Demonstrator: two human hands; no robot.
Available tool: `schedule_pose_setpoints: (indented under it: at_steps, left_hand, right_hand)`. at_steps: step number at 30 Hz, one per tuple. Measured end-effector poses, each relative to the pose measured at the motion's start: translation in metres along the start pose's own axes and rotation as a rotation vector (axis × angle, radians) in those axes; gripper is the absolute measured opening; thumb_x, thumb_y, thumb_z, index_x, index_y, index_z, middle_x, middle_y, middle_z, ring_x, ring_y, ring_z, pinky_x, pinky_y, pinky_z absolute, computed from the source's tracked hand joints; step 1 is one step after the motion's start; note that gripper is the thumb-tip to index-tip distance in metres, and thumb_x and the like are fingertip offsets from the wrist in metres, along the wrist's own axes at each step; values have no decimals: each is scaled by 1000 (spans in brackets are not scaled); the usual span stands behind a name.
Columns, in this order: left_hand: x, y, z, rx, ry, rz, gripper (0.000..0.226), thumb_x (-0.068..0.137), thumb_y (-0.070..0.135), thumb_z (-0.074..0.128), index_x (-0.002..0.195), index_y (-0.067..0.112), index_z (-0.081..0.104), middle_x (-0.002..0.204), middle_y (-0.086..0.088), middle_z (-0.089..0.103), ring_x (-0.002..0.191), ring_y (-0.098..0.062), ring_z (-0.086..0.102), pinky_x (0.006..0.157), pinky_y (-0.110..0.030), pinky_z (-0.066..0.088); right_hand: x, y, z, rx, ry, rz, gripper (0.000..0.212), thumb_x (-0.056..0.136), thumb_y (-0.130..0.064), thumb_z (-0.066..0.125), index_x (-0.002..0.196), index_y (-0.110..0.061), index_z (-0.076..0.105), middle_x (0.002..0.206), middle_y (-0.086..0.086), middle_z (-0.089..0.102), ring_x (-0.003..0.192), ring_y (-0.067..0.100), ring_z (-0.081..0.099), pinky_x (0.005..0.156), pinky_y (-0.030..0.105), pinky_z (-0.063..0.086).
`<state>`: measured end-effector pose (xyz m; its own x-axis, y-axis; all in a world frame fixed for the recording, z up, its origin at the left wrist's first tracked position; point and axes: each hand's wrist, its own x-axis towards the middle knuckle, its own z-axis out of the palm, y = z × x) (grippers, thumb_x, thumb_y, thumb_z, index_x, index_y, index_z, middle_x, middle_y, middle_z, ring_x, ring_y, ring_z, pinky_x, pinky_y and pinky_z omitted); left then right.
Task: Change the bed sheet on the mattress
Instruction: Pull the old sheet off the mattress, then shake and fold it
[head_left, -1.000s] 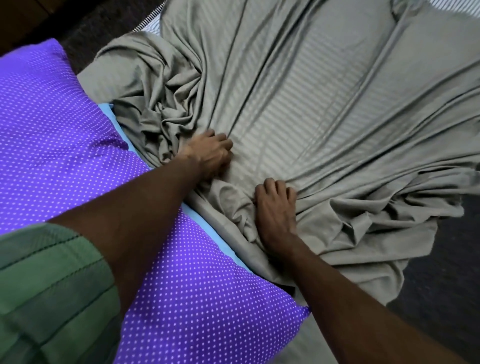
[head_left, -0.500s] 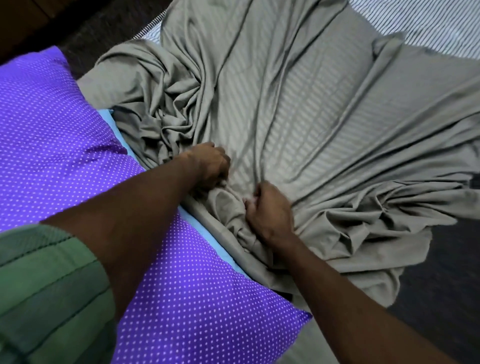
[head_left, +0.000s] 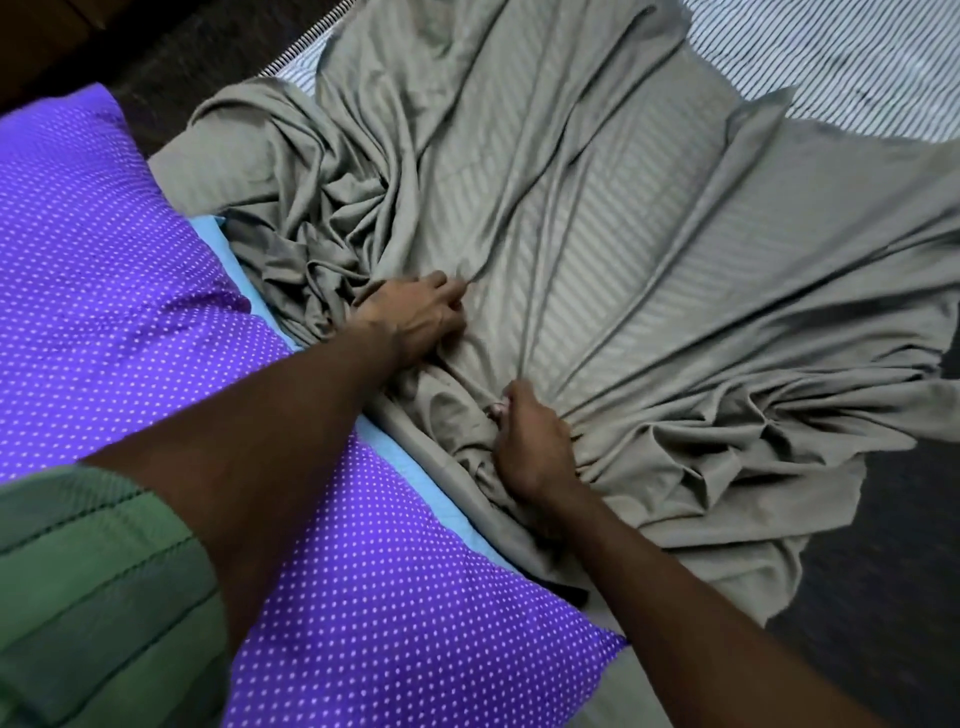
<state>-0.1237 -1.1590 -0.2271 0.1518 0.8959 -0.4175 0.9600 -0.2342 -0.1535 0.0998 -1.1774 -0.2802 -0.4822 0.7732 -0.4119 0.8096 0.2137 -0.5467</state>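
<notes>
Both my hands are gripping the bunched grey sheet.

My left hand (head_left: 415, 317) and right hand (head_left: 530, 441) are curling their fingers into folds of the grey sheet (head_left: 623, 249), which is lying rumpled over the striped mattress (head_left: 831, 67) beside the purple pillow (head_left: 104, 291).

Dim, soft light; deep shadows in folds, wide-angle bending at edges.
</notes>
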Motion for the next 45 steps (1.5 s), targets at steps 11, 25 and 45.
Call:
schedule_pose_setpoints:
  at_steps: [11,25,45]
  left_hand:
    - [2,3,-15,-111,-187,-129,47,100,36,55,142,19,45,130,-12,63,109,-36,67,80,-43,50]
    - [-3,7,-17,-59,-288,-1,36,104,32,52,139,25,51,134,-6,64,123,-27,61,101,-38,44]
    - [-4,9,-7,24,-276,-60,35,106,36,46,138,24,53,130,-10,65,118,-31,64,95,-45,49]
  right_hand:
    - [-10,-5,10,-293,169,-251,31,80,-9,60,109,-19,62,102,10,61,100,37,57,78,44,41]
    - [-17,-6,8,-303,320,40,30,81,-30,72,108,-21,60,122,8,52,117,32,49,94,45,41]
    - [-1,12,-5,-521,240,-231,24,89,-18,50,112,-17,59,122,11,57,122,36,52,106,48,38]
